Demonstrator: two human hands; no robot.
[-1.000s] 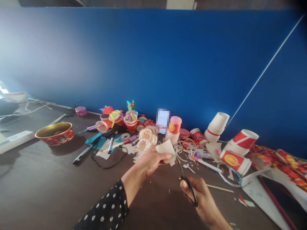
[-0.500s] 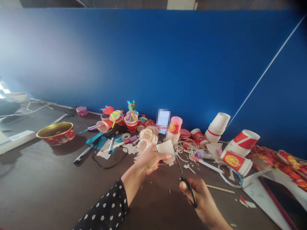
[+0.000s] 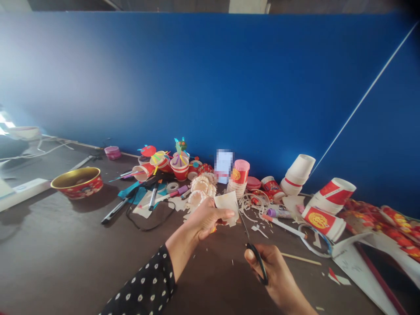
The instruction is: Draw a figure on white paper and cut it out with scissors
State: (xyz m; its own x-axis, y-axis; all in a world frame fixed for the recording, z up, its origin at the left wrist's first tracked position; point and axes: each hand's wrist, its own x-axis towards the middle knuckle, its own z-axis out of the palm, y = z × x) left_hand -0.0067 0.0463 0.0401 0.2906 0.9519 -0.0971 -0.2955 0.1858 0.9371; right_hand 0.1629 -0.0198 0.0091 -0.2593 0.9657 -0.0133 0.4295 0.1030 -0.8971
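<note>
My left hand [image 3: 206,219] pinches a cream piece of cut paper cup [image 3: 227,204] above the dark table [image 3: 65,245]. My right hand [image 3: 275,273] grips black-handled scissors [image 3: 254,251], whose thin blades point up to the right edge of the paper piece. Small paper snippets lie on the table under both hands. My left sleeve is dark with white dots.
A gold-lined red bowl [image 3: 78,182] sits at the left. Markers [image 3: 120,205], tape and decorated cups [image 3: 180,166] crowd the back. Stacked red-and-white cups [image 3: 328,205] lie at the right beside a white board [image 3: 361,262]. A wooden stick [image 3: 300,259] lies near my right hand. A blue partition [image 3: 210,83] stands behind.
Hardly anything has moved: the scissors and my right hand have shifted slightly left and down, while the left hand keeps the paper piece in place.
</note>
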